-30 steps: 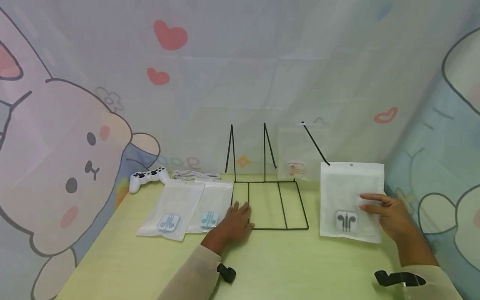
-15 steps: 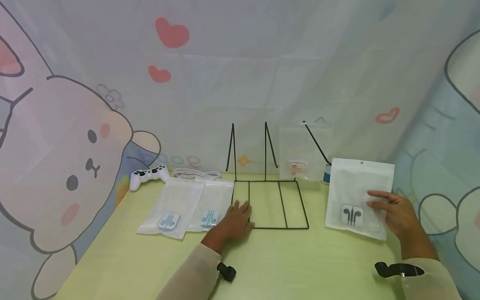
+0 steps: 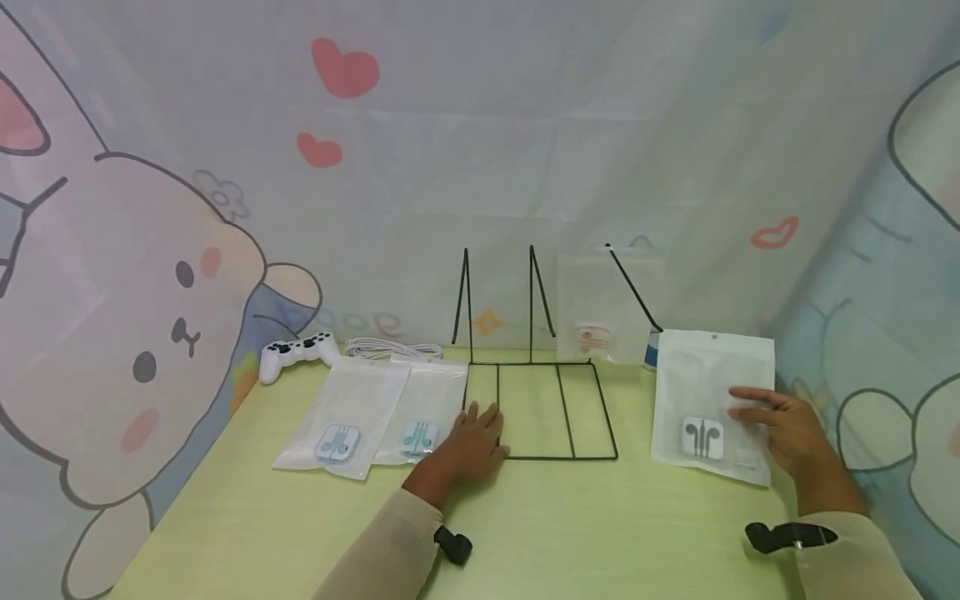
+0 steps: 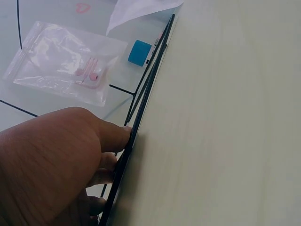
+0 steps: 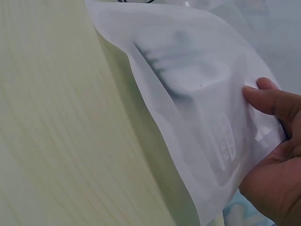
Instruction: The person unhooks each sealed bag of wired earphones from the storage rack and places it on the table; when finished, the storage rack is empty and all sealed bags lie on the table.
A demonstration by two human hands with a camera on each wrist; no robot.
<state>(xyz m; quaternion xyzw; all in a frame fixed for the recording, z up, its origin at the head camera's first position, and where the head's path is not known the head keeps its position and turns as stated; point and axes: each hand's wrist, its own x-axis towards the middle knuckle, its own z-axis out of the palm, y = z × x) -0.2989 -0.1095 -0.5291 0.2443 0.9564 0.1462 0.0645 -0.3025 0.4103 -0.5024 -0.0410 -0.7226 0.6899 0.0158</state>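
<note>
My right hand (image 3: 802, 446) pinches the right side of a white zip bag (image 3: 693, 375) in the head view. Dark-looking earphones in a square case (image 3: 703, 438) show through its front. The bag's top hole is right of the tip of the black wire rack's (image 3: 566, 408) right-hand hook, apart from it. In the right wrist view, thumb and fingers grip the edge of the bag (image 5: 188, 94). Fingers spread, my left hand (image 3: 471, 446) rests on the left part of the rack's base. On the right-hand hook hangs a clear bag with pink earphones (image 3: 592, 337).
Two bags with light-blue earphones (image 3: 337, 443) lie left of the rack, overlapping. Behind them are a coiled white cable (image 3: 393, 348) and a white game controller (image 3: 300, 352). A blue object (image 3: 651, 353) stands partly hidden behind the held bag. A patterned cloth hangs behind the table.
My right hand has moved the bag rightward, away from the hook, then slightly back down and left. The blue object behind it has come into view. My left hand stays on the rack base.
</note>
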